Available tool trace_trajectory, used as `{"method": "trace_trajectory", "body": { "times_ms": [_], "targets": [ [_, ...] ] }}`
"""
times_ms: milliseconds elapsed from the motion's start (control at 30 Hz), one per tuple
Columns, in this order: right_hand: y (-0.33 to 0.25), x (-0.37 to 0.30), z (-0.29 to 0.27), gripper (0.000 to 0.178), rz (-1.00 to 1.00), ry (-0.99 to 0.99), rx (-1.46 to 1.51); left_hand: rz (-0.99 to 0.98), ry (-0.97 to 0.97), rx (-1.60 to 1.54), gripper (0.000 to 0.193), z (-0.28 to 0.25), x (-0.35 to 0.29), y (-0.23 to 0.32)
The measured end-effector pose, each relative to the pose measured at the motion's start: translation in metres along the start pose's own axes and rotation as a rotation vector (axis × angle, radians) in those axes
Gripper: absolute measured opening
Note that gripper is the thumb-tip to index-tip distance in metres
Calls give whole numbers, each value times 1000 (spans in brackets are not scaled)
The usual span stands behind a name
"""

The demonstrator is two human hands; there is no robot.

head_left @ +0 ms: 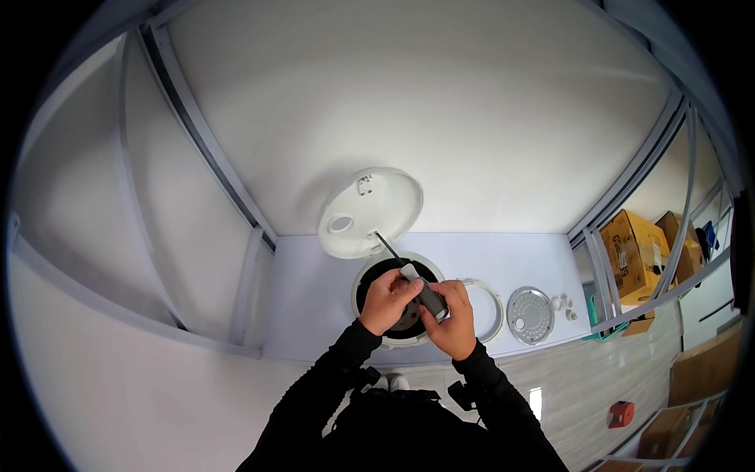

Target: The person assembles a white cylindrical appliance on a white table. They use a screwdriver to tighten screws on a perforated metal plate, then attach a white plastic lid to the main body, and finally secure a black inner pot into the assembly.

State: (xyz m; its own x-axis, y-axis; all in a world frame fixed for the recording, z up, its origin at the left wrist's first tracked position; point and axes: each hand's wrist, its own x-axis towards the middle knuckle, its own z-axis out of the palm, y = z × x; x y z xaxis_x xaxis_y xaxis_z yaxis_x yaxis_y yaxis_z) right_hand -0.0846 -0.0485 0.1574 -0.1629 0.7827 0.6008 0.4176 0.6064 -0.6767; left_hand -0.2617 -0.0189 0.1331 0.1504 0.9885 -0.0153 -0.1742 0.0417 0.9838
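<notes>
Both my hands hold an electric screwdriver (432, 300) with a dark grey body and a long thin shaft. My left hand (385, 301) is closed on its front part, beside a light grey piece. My right hand (451, 322) grips the body from the other side. The shaft points up and left, its tip at the lower inside of a white round lid (385, 203), which stands open and tilted. Beneath my hands is the white round appliance base (359, 282), much like a rice cooker, with a dark inside partly hidden by the hands.
A white ring (499, 308) lies right of the base, partly behind my right hand. Farther right are a perforated metal disc (531, 315) and several small pale parts (563, 304). Frame posts (250, 287) bound the table (311, 315). Cardboard boxes (634, 253) stand beyond the right side.
</notes>
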Motion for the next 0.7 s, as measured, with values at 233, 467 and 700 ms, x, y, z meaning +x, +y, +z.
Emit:
{"method": "trace_trajectory", "body": {
  "times_ms": [233,467,700],
  "targets": [
    [5,-13,-4,38,653,-108,622,-35,72,-224,41,10,1,-4],
    [21,-14,-3,36,623,-157,662,-38,44,-266,48,9,1,-7],
    [13,-11,1,43,282,-110,311,-90,-3,-343,53,10,0,8]
  ]
}}
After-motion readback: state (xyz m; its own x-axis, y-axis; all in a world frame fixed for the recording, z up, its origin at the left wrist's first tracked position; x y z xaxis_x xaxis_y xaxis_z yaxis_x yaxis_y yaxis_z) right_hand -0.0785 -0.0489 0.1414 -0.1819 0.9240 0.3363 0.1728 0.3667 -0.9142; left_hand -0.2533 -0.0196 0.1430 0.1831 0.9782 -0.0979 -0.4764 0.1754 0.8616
